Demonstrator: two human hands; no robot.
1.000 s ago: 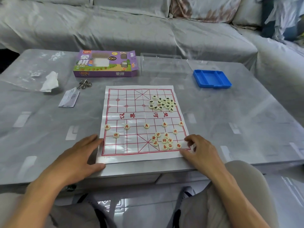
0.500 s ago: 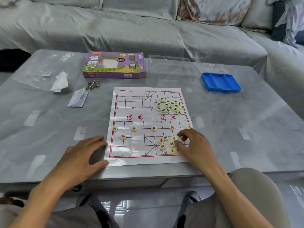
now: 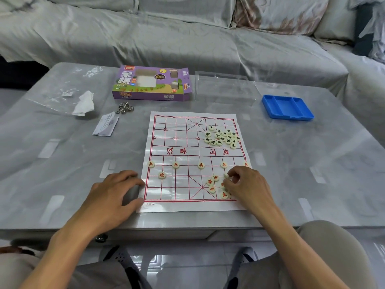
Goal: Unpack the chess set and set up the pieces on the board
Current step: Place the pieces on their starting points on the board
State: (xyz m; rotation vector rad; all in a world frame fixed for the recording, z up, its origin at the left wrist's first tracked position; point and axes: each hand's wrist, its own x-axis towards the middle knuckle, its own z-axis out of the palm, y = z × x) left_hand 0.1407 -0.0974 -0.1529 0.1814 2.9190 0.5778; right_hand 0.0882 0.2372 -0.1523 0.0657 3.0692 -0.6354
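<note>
A paper xiangqi board (image 3: 181,188) with red lines lies flat on the grey table. Several red-marked discs stand in a row across its near half, e.g. one at the middle (image 3: 200,165), and a red cannon disc (image 3: 161,175) sits near the left. A loose cluster of red pieces (image 3: 212,183) lies at the near right. A heap of black-marked pieces (image 3: 223,137) sits at the far right. My right hand (image 3: 248,184) pinches one pale disc (image 3: 226,175) between thumb and forefinger over that cluster. My left hand (image 3: 112,195) rests on the table, fingers pressing the board's left edge.
The purple chess box (image 3: 152,83) lies behind the board, with a clear plastic lid (image 3: 225,88) beside it and a blue tray (image 3: 287,108) at the right. A crumpled tissue (image 3: 84,103), metal rings (image 3: 125,107) and a folded leaflet (image 3: 106,125) lie at the left. A covered sofa runs behind.
My right hand has moved from the board's near right corner up onto the red cluster and pinched a disc. The left hand has stayed at the board's left edge.
</note>
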